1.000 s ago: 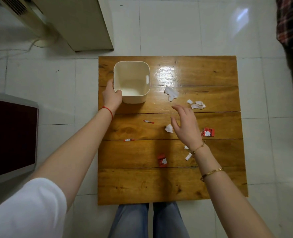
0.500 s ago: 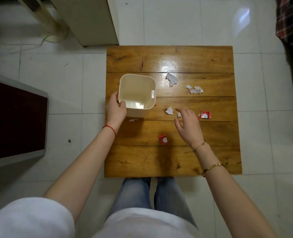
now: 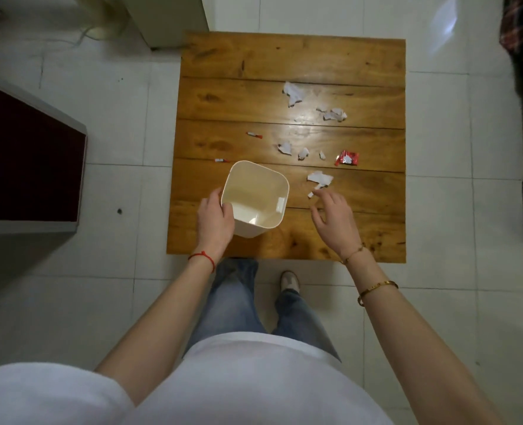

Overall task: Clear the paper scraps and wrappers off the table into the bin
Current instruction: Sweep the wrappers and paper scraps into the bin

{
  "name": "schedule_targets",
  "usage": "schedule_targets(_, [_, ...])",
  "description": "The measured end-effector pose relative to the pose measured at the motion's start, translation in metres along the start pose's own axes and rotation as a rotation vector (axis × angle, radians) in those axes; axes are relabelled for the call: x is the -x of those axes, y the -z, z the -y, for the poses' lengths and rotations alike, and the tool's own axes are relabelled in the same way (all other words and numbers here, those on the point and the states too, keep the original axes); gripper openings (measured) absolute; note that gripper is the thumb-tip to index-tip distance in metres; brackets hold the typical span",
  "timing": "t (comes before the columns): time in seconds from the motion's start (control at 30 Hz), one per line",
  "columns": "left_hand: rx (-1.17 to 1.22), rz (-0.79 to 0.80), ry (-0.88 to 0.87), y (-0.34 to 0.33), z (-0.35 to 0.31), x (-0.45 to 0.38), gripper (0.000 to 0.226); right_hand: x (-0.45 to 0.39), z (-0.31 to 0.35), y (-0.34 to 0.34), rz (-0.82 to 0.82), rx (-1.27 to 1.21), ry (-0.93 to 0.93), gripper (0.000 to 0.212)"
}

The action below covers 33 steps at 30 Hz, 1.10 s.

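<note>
Now that I have dragged the bin [image 3: 255, 199] down to lower centre, left hand [image 3: 214, 219] clamped on its rim, my right hand [image 3: 335, 217] hovers, fingers apart, beside paper scraps [image 3: 319, 179] littering the worktop [image 3: 284, 56].

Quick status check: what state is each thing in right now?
Bin: upright, near table edge, looks empty.
Left hand: gripping bin's side.
Right hand: open, empty, by nearest scraps.
Red wrapper: crumpled, on table.
</note>
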<state>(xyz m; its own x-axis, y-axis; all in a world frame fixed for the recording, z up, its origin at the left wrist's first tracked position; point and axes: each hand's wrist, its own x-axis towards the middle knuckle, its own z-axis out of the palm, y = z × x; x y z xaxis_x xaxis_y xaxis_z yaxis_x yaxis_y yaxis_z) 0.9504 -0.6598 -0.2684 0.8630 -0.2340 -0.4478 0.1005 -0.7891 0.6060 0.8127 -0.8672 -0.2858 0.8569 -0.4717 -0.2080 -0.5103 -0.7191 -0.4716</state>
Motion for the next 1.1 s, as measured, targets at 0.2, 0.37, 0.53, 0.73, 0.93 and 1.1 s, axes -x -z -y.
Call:
schedule_targets(0.2, [0.026,-0.001,0.027,-0.041,0.029,0.062,0.038,0.028,-0.034,-0.003,0.046,0.006,0.062,0.039])
schedule_targets(0.37, [0.017,0.009,0.100,-0.070,0.050,0.107,0.036,0.034,-0.053,-0.004,0.085,0.021,0.101,0.043])
schedule_targets(0.53, [0.009,0.050,0.137,-0.096,0.067,0.139,0.038,0.021,-0.067,-0.013,0.092,0.025,0.126,0.046])
schedule_targets(0.73, [0.032,0.104,0.192,-0.127,0.080,0.163,0.045,-0.011,-0.085,-0.033,0.152,0.060,0.086,0.055])
schedule_targets(0.93, [0.117,0.170,0.280,-0.160,0.095,0.163,0.044,-0.051,-0.100,-0.059,0.260,0.170,0.112,0.059])
schedule_targets(1.1, [0.154,0.182,0.332,-0.181,0.116,0.154,0.047,-0.070,-0.107,-0.080,0.268,0.203,0.110,0.060])
